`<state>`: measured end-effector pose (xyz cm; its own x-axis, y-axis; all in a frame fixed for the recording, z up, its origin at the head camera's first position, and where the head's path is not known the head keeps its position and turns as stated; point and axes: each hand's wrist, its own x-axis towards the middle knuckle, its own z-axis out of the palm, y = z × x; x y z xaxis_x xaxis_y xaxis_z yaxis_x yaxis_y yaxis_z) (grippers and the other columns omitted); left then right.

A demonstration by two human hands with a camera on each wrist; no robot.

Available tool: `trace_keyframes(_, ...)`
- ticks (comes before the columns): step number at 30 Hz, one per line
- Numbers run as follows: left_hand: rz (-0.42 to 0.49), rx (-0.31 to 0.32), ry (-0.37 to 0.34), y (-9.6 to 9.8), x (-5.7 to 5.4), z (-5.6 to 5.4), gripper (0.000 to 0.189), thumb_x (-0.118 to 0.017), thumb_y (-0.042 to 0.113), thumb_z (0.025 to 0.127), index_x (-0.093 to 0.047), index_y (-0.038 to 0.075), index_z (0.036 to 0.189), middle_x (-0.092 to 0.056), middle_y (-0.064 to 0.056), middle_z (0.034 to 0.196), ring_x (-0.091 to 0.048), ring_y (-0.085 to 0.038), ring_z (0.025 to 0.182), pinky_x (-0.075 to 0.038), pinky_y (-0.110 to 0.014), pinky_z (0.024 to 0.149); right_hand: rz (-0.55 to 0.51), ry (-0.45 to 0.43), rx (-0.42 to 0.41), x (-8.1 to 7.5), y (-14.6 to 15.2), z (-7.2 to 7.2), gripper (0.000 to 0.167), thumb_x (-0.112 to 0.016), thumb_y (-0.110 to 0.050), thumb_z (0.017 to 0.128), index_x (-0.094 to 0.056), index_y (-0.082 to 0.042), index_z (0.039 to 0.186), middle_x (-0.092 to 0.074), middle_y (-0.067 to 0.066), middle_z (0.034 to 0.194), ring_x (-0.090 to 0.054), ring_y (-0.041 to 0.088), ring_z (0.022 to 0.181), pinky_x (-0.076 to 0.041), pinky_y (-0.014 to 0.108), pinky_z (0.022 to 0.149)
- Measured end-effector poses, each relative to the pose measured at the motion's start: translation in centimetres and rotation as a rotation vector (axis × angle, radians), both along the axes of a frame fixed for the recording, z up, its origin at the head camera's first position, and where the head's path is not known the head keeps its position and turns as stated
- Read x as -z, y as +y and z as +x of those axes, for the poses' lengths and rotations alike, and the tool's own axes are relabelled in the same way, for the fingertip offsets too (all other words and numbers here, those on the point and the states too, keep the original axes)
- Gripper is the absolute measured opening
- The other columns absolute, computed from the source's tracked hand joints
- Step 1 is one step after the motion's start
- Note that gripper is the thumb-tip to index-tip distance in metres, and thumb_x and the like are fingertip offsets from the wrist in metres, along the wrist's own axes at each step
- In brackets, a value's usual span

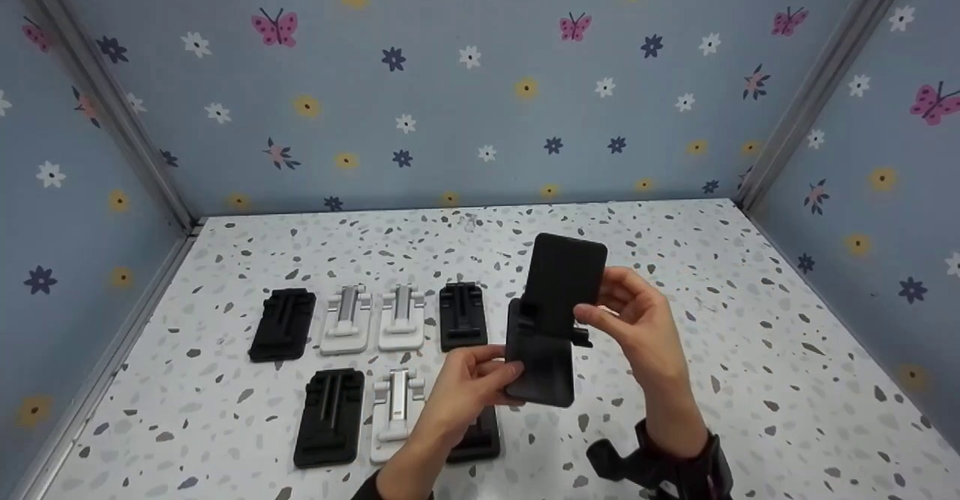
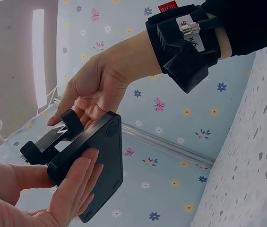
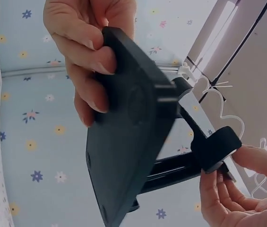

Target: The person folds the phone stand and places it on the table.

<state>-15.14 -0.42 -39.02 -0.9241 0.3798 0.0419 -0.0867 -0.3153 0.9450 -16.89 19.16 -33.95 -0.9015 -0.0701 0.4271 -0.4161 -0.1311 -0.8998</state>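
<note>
A black folding phone stand (image 1: 566,278) is held up over the table, its upper plate raised from its base (image 1: 551,376). My left hand (image 1: 471,384) grips the base by its left edge, thumb on top and fingers beneath. At the right edge of the upper plate, my right hand (image 1: 641,323) pinches it between thumb and fingers. From the left wrist, the base's flat underside (image 2: 107,165) shows round pads near its corners. The right wrist view shows the hinged arm (image 3: 171,172) extended between base and plate.
Folded phone stands lie in two rows to the left: a black one (image 1: 283,325), white ones (image 1: 347,323), another black one (image 1: 463,316), and more in front. My left hand partly covers a black stand (image 1: 480,444) in the front row. Flowered panels (image 1: 480,109) enclose the speckled table (image 1: 750,380).
</note>
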Motion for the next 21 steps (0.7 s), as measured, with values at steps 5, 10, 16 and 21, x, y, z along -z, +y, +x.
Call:
trace_keyframes(5,0.001,-0.008,0.007,0.20,0.09,0.13,0.029,-0.057,-0.002,0.082,-0.051,-0.019,0.105,-0.062,-0.028,0.087,-0.064,-0.025,0.073,-0.055,-0.026,0.056,0.062,-0.038,0.020,0.07,-0.12,0.06,0.039,-0.066,0.015,0.069,-0.052,0.015,0.105,-0.062,0.016,0.091,-0.060,0.024,0.081,-0.054,0.032,0.070)
trace_keyframes(10,0.011,-0.005,-0.002,0.40,0.17,0.19,0.029,-0.056,-0.002,0.083,-0.051,-0.019,0.106,-0.061,-0.029,0.089,-0.064,-0.029,0.076,-0.056,-0.029,0.058,0.092,0.015,0.031,0.22,0.00,-0.10,0.037,-0.066,0.016,0.068,-0.052,0.018,0.102,-0.063,0.015,0.089,-0.061,0.022,0.080,-0.055,0.030,0.069)
trace_keyframes(16,-0.002,-0.026,-0.010,0.48,0.31,0.11,0.029,-0.055,-0.002,0.083,-0.050,-0.020,0.106,-0.061,-0.028,0.089,-0.064,-0.029,0.074,-0.056,-0.029,0.058,0.127,0.053,0.071,0.59,-0.22,-0.41,0.032,-0.069,0.014,0.067,-0.054,0.016,0.095,-0.062,0.013,0.083,-0.060,0.020,0.076,-0.054,0.028,0.067)
trace_keyframes(21,-0.022,-0.046,0.001,0.52,0.36,0.12,0.028,-0.054,-0.002,0.084,-0.050,-0.020,0.105,-0.061,-0.028,0.088,-0.064,-0.031,0.073,-0.056,-0.030,0.058,0.133,0.072,0.131,0.97,-0.70,-0.62,0.031,-0.071,0.012,0.065,-0.057,0.014,0.092,-0.061,0.014,0.080,-0.059,0.020,0.072,-0.055,0.028,0.063)
